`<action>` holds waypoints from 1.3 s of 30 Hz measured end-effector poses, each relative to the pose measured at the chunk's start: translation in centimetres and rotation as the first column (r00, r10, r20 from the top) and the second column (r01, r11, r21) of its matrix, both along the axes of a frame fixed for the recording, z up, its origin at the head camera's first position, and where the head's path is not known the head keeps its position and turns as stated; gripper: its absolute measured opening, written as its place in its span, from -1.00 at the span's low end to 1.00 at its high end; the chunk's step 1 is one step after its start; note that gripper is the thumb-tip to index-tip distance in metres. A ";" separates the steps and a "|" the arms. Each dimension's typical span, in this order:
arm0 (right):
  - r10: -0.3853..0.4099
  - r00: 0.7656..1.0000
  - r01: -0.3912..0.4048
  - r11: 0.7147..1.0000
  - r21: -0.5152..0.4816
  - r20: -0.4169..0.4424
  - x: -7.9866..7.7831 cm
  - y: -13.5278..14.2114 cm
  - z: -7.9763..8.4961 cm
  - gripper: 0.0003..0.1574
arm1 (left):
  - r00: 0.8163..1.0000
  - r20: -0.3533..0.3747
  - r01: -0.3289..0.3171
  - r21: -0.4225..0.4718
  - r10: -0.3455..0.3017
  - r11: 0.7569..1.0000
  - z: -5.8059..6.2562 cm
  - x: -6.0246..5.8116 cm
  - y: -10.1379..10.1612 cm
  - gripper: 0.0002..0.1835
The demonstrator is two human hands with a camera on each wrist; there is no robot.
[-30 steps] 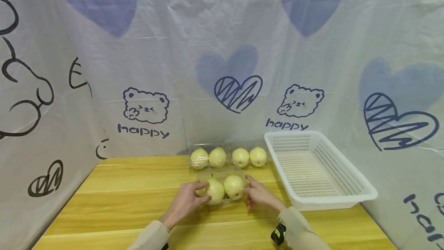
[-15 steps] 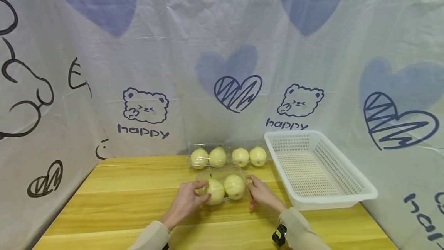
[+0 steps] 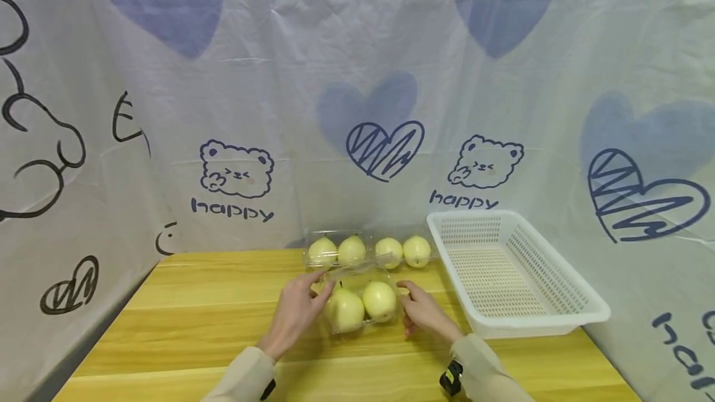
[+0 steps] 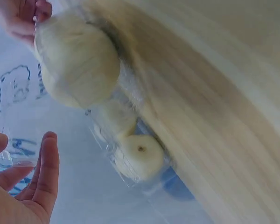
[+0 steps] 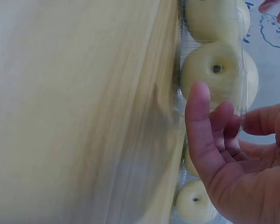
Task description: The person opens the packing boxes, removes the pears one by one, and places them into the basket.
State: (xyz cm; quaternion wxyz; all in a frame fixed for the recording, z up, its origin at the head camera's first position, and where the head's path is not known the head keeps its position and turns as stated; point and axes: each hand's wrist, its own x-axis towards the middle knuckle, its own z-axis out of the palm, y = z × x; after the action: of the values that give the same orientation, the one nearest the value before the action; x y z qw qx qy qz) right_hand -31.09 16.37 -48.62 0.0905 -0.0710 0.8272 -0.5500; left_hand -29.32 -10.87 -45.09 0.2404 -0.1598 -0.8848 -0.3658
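Note:
Two pale yellow pears [image 3: 380,301] sit side by side in a clear plastic fruit box [image 3: 357,326] at the middle of the table. My left hand [image 3: 298,306] holds the box's thin clear lid [image 3: 357,268] at its left end, and the lid stands tilted up over the pears. In the left wrist view a clear plastic edge lies between the thumb and fingers [image 4: 47,163]. At the box's right end my right hand [image 3: 426,312] pinches the rim, thumb and curled fingers meeting there in the right wrist view while one finger [image 5: 199,112] points along the side.
Behind, two more clear boxes of pears [image 3: 351,251] [image 3: 417,252] stand in a row against the printed curtain [image 3: 357,36]. A white perforated plastic basket [image 3: 536,321] stands to the right on the wooden table [image 3: 195,309].
My left hand has moved up and away from the pears, raising the lid's left side. My right hand has stayed at the box's right end.

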 end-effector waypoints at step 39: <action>0.044 0.997 -0.042 0.999 0.027 -0.062 -1.9 -0.3 0.4 -0.60 | 0.919 0.393 -0.121 0.383 -0.042 0.916 -1.1 -2.4 -6.3 -0.86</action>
State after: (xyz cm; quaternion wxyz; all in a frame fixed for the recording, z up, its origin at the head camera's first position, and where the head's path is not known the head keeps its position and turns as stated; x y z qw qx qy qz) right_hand -33.03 16.09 -48.21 0.0773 -0.1049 0.8349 -0.5347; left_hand -31.70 -17.21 -46.18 0.0930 -0.0124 -0.8244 -0.5582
